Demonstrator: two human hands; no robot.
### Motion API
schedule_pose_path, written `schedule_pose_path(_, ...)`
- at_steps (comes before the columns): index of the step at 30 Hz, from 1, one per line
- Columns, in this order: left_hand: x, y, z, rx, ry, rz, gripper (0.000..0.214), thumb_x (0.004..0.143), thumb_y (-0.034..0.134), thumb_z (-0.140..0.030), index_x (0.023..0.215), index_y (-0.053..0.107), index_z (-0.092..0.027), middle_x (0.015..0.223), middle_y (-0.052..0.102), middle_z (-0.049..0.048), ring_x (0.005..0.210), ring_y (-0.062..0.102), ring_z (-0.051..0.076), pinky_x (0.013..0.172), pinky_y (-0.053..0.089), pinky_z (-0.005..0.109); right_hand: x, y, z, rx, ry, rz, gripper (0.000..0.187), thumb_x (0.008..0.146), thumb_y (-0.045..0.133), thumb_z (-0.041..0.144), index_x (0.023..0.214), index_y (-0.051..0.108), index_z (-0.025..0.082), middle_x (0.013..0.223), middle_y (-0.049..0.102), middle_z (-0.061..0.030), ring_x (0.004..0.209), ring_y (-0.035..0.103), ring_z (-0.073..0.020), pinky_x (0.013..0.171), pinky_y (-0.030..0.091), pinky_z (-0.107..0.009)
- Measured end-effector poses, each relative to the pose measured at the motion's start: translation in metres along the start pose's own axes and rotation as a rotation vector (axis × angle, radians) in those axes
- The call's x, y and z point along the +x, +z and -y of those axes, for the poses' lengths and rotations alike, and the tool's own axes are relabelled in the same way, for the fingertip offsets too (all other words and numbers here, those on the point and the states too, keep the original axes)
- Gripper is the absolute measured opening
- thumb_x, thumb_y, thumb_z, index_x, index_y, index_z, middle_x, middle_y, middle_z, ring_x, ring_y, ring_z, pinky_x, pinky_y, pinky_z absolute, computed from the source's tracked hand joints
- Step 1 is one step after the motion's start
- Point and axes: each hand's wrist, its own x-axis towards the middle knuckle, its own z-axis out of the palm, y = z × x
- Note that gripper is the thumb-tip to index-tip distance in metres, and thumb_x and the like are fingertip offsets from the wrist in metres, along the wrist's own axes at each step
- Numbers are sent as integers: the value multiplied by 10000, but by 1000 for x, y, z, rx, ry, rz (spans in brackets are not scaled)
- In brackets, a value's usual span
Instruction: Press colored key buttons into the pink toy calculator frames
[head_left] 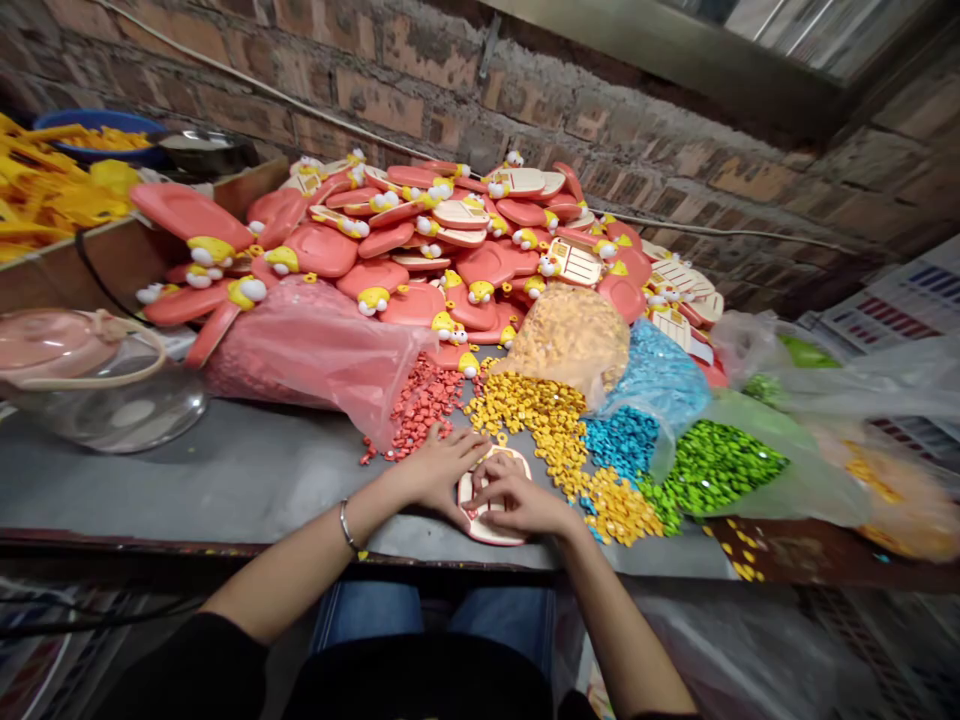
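A flat cream toy board (pixel 504 533) with a red rim and slots lies on the grey table in front of me. My left hand (pixel 442 470) rests along its left side, fingers stretched toward the top edge and thumb lower down, gripping it. Over the board my right hand (pixel 521 497) is bent, with its fingertips close together at the left slots. Small red bits show by those fingertips; whatever they pinch is too small to make out. Loose red beads (pixel 424 405) lie just beyond my left hand, and yellow beads (pixel 547 410) beyond my right.
Behind stands a heap of red-backed toy boards (pixel 390 240) against a brick wall. Bags of red (pixel 315 345), pale orange (pixel 574 335), blue (pixel 660 370) and green beads (pixel 724 465) spill forward. A clear jug (pixel 112 400) stands left, near a box of yellow parts (pixel 60 190).
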Motion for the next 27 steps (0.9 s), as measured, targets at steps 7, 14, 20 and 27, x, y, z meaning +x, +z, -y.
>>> schedule_pose_path(7, 0, 0, -2, 14, -31, 65, 1124, 680, 563, -752, 1533, 114, -174, 1569, 226, 163, 1411, 207, 385, 1116, 87, 578, -20, 16, 13, 75, 52, -125, 341, 844, 670, 366, 1181, 674, 314, 1174, 521, -60, 1192, 432, -243, 1074, 300, -448)
schedule_pose_path(14, 0, 8, 2, 0, -5, 67, 1224, 625, 600, -780, 1533, 70, -154, 1576, 187, 183, 1420, 178, 401, 1110, 46, 613, -26, 54, 23, -66, 99, -414, 255, 809, 679, 227, 1056, 687, 288, 1124, 547, -66, 1176, 438, -265, 1023, 354, -462)
schedule_pose_path(20, 1, 13, 3, 1, -7, 48, 1224, 620, 638, -753, 1534, 92, -148, 1570, 200, 196, 1407, 199, 424, 1103, 54, 628, -27, 68, 19, -121, -7, -483, 229, 856, 602, 172, 1020, 682, 312, 1070, 616, -46, 1113, 507, -257, 951, 411, -464)
schedule_pose_path(27, 0, 14, 3, 18, 7, 21, 1236, 620, 656, -746, 1534, 70, -155, 1569, 203, 199, 1410, 203, 405, 1109, 51, 623, -26, 72, 15, -58, 18, -556, 258, 867, 625, 297, 1123, 605, 268, 1055, 665, -79, 1038, 588, -263, 965, 419, -485)
